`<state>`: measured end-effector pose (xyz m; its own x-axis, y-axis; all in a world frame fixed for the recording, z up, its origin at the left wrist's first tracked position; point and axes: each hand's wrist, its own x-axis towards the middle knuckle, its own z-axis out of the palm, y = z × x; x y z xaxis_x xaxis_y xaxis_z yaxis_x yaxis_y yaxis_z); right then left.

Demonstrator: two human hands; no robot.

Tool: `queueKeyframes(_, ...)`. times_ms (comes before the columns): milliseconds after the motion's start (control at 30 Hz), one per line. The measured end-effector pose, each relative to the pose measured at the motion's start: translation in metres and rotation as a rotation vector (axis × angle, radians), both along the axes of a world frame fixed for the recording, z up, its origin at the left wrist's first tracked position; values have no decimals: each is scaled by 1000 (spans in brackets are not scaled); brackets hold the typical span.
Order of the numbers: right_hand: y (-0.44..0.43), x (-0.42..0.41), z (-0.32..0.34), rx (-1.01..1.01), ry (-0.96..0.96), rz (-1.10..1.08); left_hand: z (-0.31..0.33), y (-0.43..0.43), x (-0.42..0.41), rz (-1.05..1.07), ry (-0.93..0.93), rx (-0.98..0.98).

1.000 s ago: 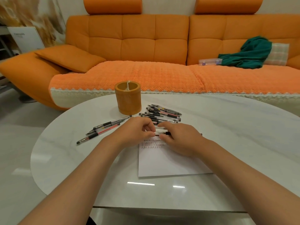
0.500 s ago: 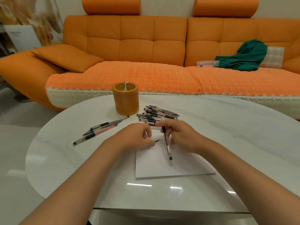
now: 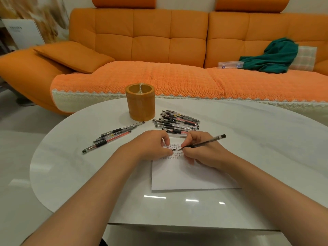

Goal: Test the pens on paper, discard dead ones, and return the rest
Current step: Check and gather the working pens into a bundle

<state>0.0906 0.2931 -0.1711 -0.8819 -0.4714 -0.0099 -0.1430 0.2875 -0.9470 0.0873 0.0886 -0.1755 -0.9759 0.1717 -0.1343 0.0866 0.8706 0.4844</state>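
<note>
My right hand (image 3: 204, 152) grips a black pen (image 3: 208, 141) in a writing hold, its tip down on the white paper (image 3: 186, 174) beside rows of small test marks. My left hand (image 3: 152, 146) rests on the paper's top left part and pinches a small dark cap (image 3: 173, 149) close to the pen tip. Behind my hands lies a pile of several pens (image 3: 177, 122). A smaller group of pens (image 3: 113, 135) lies apart to the left. The orange cylindrical pen holder (image 3: 140, 102) stands upright behind both groups.
Everything sits on a glossy white oval table (image 3: 257, 139). An orange sofa (image 3: 159, 41) runs along the far side, with a green cloth (image 3: 273, 55) and a clear plastic box (image 3: 229, 64) on its seat.
A second ago both hands held the pen sideways. The cap came off into my left hand, and my right hand turned the pen into a writing hold with its tip on the paper.
</note>
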Motion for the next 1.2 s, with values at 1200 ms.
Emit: queueKeyframes(1200, 1, -1, -12, 159, 223, 11, -1, 6, -2, 47, -19, -9)
